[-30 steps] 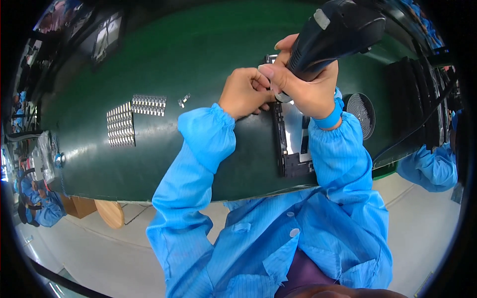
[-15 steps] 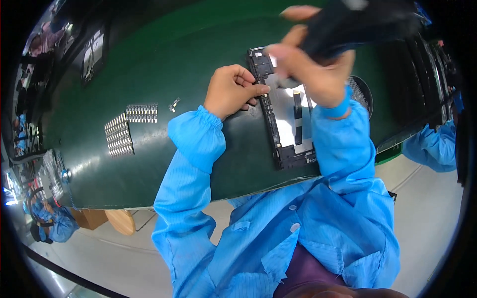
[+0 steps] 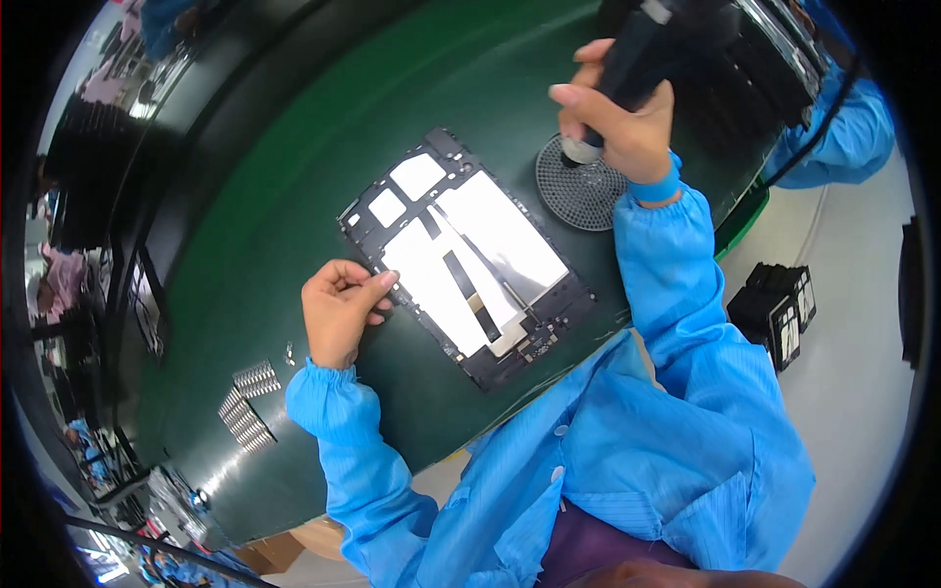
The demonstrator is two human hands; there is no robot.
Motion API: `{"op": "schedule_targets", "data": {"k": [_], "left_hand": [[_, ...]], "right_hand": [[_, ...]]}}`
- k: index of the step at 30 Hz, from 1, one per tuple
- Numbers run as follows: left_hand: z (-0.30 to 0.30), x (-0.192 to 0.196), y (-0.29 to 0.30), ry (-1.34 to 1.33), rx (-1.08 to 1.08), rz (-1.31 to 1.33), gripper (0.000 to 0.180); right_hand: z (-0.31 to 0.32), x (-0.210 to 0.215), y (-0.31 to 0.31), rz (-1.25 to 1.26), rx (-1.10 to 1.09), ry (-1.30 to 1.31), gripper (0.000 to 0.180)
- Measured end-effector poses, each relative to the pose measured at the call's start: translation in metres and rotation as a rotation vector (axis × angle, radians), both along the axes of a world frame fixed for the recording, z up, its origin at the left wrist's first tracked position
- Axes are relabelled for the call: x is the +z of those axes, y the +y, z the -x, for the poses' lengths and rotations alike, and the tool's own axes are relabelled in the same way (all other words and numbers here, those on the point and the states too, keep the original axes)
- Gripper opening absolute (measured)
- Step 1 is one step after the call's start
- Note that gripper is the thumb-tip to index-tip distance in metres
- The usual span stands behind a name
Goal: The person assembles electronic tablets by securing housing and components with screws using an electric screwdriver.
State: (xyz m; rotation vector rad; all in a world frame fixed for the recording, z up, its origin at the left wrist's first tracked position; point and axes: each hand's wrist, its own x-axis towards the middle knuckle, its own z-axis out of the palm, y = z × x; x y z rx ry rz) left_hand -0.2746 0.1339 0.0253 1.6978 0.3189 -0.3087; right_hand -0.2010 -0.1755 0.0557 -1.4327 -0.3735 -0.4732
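Centrally, a black rectangular device frame with white panels (image 3: 469,255) lay flat and askew on the dark green tabletop (image 3: 294,176), its near corner close to the tabletop's near edge. The left hand (image 3: 340,312) rested at the frame's left edge, fingers pressed together on the rim. The right hand (image 3: 618,122) was wrapped around a black electric screwdriver (image 3: 652,49), its tip over a round grey perforated tray (image 3: 580,186) just right of the frame. Rows of small silver parts (image 3: 247,404) lay well apart, near left, with bare green surface between.
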Motion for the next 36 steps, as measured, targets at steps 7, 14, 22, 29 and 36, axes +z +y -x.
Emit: {"op": "schedule_targets", "data": {"k": [7,14,22,29,36], "left_hand": [[-0.001,0.001,-0.001,-0.002,0.018,0.023,0.021],[0.0,0.001,0.0,0.017,0.019,0.019,0.02],[0.001,0.003,-0.003,0.004,0.019,0.006,0.02],[0.019,-0.004,0.001,-0.05,0.053,-0.021,0.016],[0.028,-0.007,-0.001,-0.054,-0.135,0.042,0.025]], "right_hand": [[-0.012,-0.006,0.008,0.121,-0.049,-0.024,0.029],[-0.017,-0.013,0.008,0.17,-0.048,-0.056,0.029],[-0.016,-0.012,0.009,0.143,-0.035,-0.046,0.029],[-0.006,0.011,0.017,0.092,-0.034,-0.04,0.03],[0.005,0.041,0.077,-0.101,0.356,-0.194,0.035]]}}
